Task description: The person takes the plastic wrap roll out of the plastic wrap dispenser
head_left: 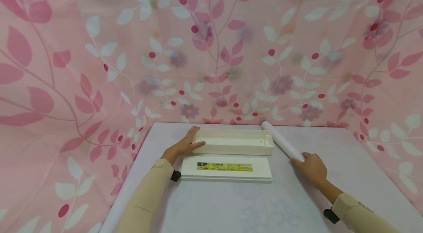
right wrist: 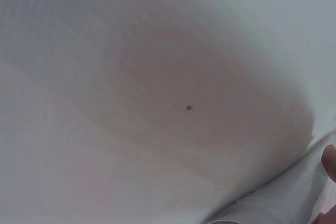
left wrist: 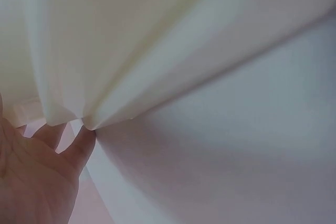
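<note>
Right hand (head_left: 312, 168) gripping roll (head_left: 282, 140) end, left hand (head_left: 185, 146) against tray (head_left: 232, 142) edge

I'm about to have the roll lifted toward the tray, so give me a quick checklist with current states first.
1. Right hand grips the near end of the roll: ok.
2. Left hand steadies the tray at its left end: ok.
3. Tray open, lid lying apart in front of it: ok.
4. Tray interior free of items: ok, as far as the head view shows.
5. Roll fits the tray's length: cannot tell.
6. Roll wound tight, no loose edge: cannot tell.
</note>
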`<state>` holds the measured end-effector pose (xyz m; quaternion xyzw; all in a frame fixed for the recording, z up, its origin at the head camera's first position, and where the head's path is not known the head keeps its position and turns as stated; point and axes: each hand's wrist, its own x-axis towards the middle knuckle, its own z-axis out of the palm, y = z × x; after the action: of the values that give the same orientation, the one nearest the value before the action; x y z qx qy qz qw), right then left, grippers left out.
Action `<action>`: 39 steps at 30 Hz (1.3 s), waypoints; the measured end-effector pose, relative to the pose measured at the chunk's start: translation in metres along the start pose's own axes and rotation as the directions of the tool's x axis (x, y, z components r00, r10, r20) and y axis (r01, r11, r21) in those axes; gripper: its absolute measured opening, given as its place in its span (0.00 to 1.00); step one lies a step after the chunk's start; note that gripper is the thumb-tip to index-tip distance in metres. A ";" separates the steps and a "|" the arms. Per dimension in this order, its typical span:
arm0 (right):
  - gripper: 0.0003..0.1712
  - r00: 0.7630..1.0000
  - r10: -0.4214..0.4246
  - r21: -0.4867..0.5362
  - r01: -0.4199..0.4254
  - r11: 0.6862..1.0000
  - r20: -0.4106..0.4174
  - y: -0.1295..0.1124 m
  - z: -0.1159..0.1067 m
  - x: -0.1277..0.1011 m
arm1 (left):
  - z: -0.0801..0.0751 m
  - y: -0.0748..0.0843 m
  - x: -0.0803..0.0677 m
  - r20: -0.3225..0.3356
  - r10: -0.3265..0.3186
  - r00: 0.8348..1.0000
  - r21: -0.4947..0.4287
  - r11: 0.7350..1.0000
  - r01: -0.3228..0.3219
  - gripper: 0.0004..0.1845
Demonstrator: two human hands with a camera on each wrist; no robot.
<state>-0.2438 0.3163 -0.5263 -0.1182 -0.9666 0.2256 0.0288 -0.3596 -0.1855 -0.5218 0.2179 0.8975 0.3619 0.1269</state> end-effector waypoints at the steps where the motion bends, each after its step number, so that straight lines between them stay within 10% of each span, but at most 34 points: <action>1: 0.42 1.000 0.002 0.001 -0.002 1.000 0.001 0.000 0.001 0.000 | 0.000 0.000 0.000 -0.003 0.002 1.000 0.002 1.000 -0.002 0.50; 39: 0.41 0.997 -0.051 -0.014 0.052 0.999 0.062 -0.008 -0.001 -0.001 | -0.002 0.005 -0.003 0.008 -0.002 1.000 0.049 0.999 0.002 0.50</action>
<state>-0.2441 0.3093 -0.5219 -0.0866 -0.9715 0.2207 0.0037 -0.3567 -0.1850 -0.5165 0.2215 0.9058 0.3388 0.1253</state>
